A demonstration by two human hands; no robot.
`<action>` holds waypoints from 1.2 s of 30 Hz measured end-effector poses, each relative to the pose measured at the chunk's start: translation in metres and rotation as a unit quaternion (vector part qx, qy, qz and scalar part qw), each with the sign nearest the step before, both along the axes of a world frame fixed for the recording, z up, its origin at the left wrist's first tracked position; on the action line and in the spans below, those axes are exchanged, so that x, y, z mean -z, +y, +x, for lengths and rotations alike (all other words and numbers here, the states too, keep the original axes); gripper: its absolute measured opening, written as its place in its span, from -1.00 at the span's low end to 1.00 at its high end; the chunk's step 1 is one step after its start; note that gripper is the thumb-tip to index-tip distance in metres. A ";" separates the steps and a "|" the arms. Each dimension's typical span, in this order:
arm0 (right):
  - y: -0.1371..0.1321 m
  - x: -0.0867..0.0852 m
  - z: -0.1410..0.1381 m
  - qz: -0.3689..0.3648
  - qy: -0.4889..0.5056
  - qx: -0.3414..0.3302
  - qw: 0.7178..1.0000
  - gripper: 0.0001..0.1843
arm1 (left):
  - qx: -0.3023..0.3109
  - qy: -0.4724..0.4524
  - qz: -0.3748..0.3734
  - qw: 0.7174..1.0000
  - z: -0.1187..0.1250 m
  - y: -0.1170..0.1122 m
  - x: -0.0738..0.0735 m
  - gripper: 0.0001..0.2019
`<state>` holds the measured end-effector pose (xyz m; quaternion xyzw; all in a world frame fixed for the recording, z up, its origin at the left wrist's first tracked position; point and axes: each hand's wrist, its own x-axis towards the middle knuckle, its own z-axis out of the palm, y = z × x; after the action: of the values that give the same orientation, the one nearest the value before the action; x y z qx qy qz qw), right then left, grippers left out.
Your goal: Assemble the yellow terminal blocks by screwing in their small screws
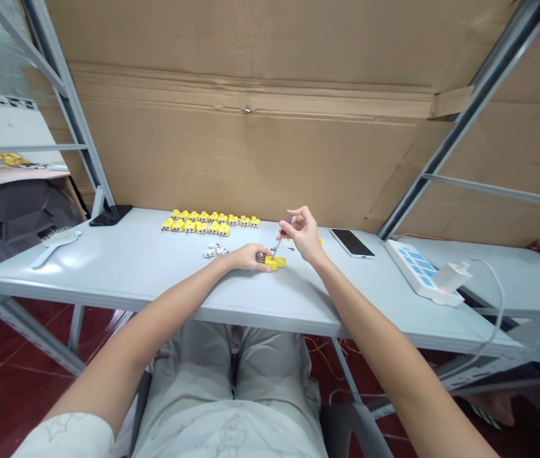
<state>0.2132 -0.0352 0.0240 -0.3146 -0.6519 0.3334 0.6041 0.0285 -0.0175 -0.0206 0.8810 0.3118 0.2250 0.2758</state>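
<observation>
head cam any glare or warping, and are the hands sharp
In the head view, wide-angle warping leans the steel shelf uprights and bows the white table; glare whitens the tabletop beside the white brush; the left hand and right hand look reasonably sharp, with no obvious motion blur.

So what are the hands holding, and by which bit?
The right hand pinches a red-handled screwdriver by its handle; the left hand grips a yellow gear motor by its silver end.
</observation>
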 end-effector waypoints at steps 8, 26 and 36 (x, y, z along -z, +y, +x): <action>-0.005 -0.002 -0.005 -0.011 0.001 -0.055 0.998 -0.52 | 0.000 -0.009 -0.009 1.000 0.000 -0.001 -0.001 -0.51; -0.006 -0.004 -0.002 -0.007 -0.001 -0.016 1.000 -0.46 | 0.008 -0.001 -0.004 1.000 -0.001 -0.003 -0.001 -0.47; -0.006 -0.003 -0.004 -0.013 0.005 -0.035 0.999 -0.43 | 0.007 0.003 0.001 1.000 0.001 -0.005 -0.003 -0.52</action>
<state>0.2090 -0.0411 0.0273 -0.2975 -0.6552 0.3644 0.5912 0.0295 -0.0229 -0.0178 0.8839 0.3061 0.2209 0.2760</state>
